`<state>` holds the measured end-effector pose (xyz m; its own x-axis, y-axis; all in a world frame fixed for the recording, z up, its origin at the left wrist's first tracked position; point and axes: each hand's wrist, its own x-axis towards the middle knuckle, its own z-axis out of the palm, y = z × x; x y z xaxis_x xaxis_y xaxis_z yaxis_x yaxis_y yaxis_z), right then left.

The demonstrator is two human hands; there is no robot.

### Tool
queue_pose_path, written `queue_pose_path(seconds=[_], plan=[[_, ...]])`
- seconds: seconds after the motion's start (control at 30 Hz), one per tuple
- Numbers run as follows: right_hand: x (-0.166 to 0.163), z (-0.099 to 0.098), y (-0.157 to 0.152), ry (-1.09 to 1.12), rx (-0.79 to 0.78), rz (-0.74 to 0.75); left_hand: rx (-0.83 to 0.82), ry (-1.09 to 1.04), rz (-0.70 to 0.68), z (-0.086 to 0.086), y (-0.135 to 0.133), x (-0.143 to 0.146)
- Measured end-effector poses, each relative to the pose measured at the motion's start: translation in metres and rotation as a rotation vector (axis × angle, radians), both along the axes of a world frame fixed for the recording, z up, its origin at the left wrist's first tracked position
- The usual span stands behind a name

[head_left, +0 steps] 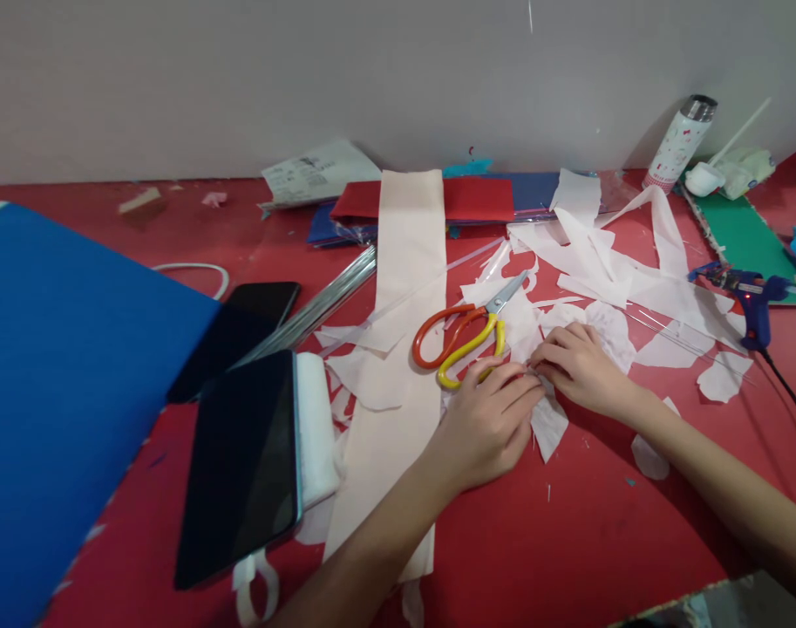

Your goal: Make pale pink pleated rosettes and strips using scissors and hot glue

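My left hand (493,423) and my right hand (581,366) meet over the red table, fingers bent and pinched together. Between them is a small piece of white crepe paper (549,429), its lower end hanging out under the fingertips; the part at the fingers is hidden. Just beyond my left hand lies a pair of scissors (459,340) with one orange and one yellow handle, blades pointing away to the right. A long cream crepe paper strip (407,288) runs beneath the scissors. Cut white paper scraps (607,262) spread behind my right hand.
To the left lie a tablet (241,471), a dark phone (267,305), a blue sheet (77,375) and a bundle of thin wires (325,296). At right are a blue glue gun (754,305) with a cord, a green board (744,235) and a white flask (682,144).
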<state>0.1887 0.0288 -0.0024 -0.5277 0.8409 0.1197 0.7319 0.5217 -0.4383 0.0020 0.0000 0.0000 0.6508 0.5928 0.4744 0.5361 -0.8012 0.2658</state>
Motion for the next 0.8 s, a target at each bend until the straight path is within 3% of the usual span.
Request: queue_pose_path(seconds=[0.6,0.8], plan=[[0.0006,-0.001,0.0,-0.005,0.024,0.003,0.018,-0.063,0.039,-0.0039,0.0,-0.0019],[0.002,-0.0008,0.0002,0.008,0.02,0.011,0.089,-0.095,0.083,-0.0037,-0.0014,-0.0042]])
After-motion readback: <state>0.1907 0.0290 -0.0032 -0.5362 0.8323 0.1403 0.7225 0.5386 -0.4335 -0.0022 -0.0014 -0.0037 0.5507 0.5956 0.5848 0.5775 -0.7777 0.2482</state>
